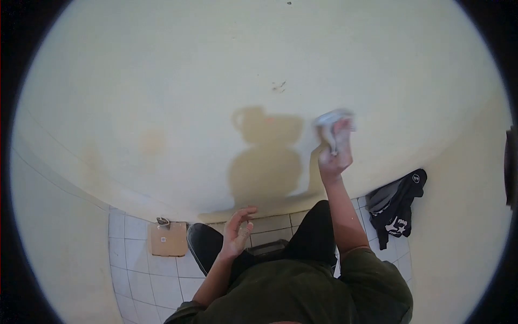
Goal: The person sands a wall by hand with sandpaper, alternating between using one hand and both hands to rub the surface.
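A pale, cream-coloured far wall (205, 97) fills most of the scene, with small dark marks (279, 87) high in its middle, a faint yellowish stain (152, 142) toward the left and a soft brownish shadow (265, 173) cast across its lower middle. Plain walls close in at left (65, 232) and right (464, 216), a dark object cut off at the right edge. White square tiles with dark joints cover the floor (164, 289), where a cardboard box (169, 240) sits at left and dark clothing (396, 205) with white print lies at right.
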`<state>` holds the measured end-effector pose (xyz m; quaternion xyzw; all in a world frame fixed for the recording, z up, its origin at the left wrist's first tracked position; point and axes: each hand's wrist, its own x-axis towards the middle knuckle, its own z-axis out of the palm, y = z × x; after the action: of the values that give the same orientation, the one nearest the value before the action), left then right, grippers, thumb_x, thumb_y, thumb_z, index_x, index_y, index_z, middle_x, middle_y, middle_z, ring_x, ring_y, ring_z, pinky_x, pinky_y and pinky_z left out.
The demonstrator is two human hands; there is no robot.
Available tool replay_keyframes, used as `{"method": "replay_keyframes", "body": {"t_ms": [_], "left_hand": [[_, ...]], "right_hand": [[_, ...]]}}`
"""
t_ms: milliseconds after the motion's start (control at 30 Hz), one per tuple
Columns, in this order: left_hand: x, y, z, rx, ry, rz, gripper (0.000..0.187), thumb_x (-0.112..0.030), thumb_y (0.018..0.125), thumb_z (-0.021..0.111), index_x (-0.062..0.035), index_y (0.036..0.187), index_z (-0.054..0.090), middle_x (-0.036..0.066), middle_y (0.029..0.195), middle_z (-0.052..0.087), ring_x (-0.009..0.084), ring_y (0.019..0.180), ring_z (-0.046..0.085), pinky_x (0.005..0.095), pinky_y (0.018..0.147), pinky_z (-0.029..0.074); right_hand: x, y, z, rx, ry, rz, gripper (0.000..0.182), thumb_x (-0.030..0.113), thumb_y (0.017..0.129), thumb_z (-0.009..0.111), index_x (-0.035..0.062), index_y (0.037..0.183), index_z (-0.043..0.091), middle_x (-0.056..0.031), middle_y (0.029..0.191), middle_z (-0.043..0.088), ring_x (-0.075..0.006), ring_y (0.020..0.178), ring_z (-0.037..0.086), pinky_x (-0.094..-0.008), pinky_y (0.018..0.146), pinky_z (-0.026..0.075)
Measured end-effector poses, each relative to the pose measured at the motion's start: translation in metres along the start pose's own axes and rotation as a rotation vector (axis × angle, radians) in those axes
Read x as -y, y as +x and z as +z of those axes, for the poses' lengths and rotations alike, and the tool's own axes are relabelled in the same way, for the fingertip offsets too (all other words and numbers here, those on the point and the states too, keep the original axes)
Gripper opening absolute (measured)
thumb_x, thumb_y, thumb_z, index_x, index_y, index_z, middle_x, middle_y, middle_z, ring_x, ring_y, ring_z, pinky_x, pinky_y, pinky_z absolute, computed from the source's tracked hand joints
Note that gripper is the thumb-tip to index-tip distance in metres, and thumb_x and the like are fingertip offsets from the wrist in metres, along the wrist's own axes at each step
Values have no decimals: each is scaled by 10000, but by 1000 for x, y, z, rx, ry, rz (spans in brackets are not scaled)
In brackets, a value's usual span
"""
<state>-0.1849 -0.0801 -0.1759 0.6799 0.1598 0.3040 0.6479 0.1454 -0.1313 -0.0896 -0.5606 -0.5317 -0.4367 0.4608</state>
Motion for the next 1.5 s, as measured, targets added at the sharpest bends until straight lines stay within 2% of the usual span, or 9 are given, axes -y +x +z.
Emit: {"method": "replay_keyframes", "body": {"t_ms": [167,267,467,633,967,1100,1200,1433,1500], "left_hand": [[-8,10,13,8,-32,28,516,-299,968,602,-15,1389,509,140,1387,544,265,1314,514,406,1083,381],[-15,20,11,62,24,82,446,-200,976,593,-16,1378,529,142,1398,538,253,1313,510,396,1088,394],[-12,21,11,0,-20,25,485,-287,960,597,-15,1358,538,133,1380,552,261,1305,520,400,1082,380],[-12,23,20,90,61,42,405,-210,971,588,-25,1331,570,137,1357,578,247,1282,528,388,1066,406],[-10,10,17,100,60,-16,375,-254,995,607,-46,1307,589,126,1348,576,244,1301,514,397,1083,391],[-11,17,27,54,93,30,324,-116,966,570,-27,1274,618,140,1313,610,258,1234,571,384,1045,435],[-21,22,31,110,110,67,320,-196,1010,570,-41,1287,607,123,1334,589,240,1281,530,391,1080,397],[-18,16,39,148,111,26,304,-148,1002,563,-41,1283,609,123,1327,595,233,1270,538,387,1080,404],[-13,18,42,141,125,29,292,-130,992,563,-43,1265,619,120,1318,608,234,1242,557,380,1058,421]], "right_hand": [[12,-43,25,640,257,-466,371,68,813,664,28,1181,685,-175,1201,683,-338,1183,634,-510,1053,486],[-4,-47,17,708,442,75,304,31,838,666,-34,1135,679,-199,1170,685,-383,1137,646,-512,1127,412],[-15,14,9,-189,-151,58,339,79,842,652,-41,1157,684,-202,1154,697,-374,1139,651,-515,1111,428],[26,-104,58,840,406,-400,470,153,903,590,121,1371,618,-156,1376,621,-331,1247,607,-447,1085,458],[7,32,7,-205,-110,171,416,44,892,529,10,1291,643,-210,1368,607,-419,1280,569,-603,1147,316],[32,-89,55,561,353,-66,432,17,876,503,-10,1289,627,-205,1403,574,-413,1376,466,-551,1213,256],[51,-73,37,643,441,-209,303,-33,794,626,-16,1093,672,-230,1173,658,-419,1171,623,-528,1068,470],[21,28,-3,-112,254,255,511,-75,801,533,-52,1306,608,-254,1490,478,-439,1330,519,-522,1176,344],[34,29,7,89,229,171,519,-69,809,508,-40,1317,608,-198,1501,491,-426,1366,486,-517,1189,321]]}}
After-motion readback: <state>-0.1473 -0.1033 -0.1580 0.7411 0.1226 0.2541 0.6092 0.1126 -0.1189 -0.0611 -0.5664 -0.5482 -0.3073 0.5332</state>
